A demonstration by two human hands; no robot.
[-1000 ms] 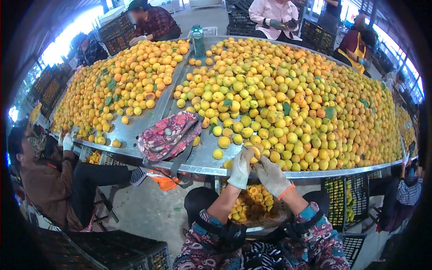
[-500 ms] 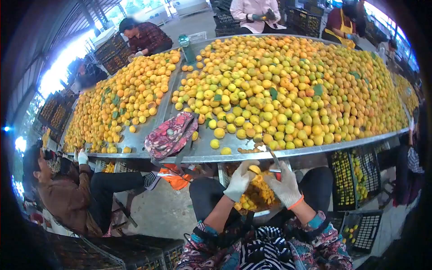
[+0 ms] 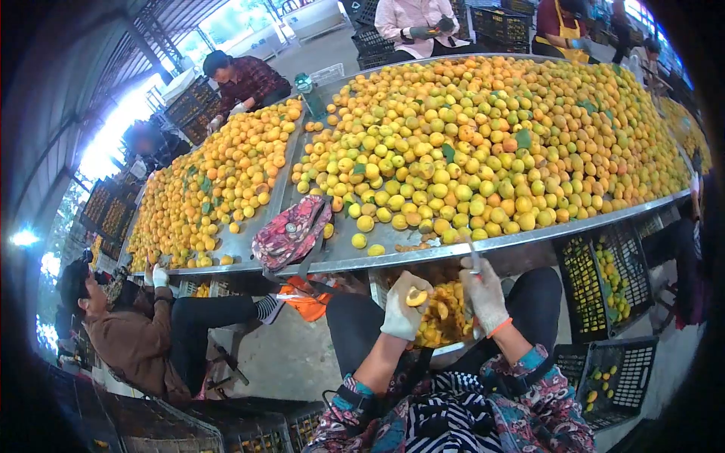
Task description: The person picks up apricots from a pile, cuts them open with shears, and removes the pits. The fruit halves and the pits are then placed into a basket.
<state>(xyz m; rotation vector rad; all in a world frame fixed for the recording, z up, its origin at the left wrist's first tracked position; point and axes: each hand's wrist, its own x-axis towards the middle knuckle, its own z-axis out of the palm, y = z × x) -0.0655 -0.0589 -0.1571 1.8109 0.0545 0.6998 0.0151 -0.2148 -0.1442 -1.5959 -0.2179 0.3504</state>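
Observation:
My left hand (image 3: 402, 308), in a white glove, holds a cut yellow fruit half (image 3: 416, 297) with its flesh facing up. In a glove with an orange cuff, my right hand (image 3: 484, 294) grips a small knife (image 3: 473, 257), blade pointing up. Both hands hover over a basin of cut fruit pieces (image 3: 445, 317) between my knees, just below the edge of the metal table (image 3: 377, 260). A great heap of yellow and orange fruit (image 3: 483, 143) covers the table.
A floral pink bag (image 3: 291, 232) lies on the table edge to my left. A seated person in a brown jacket (image 3: 132, 336) works at the left. Black crates of fruit (image 3: 604, 283) stand at my right. Other people sit at the far side.
My hands dropped from the table edge to over the basin. The whole fruit in my left hand is now a cut half, and my hands have moved apart.

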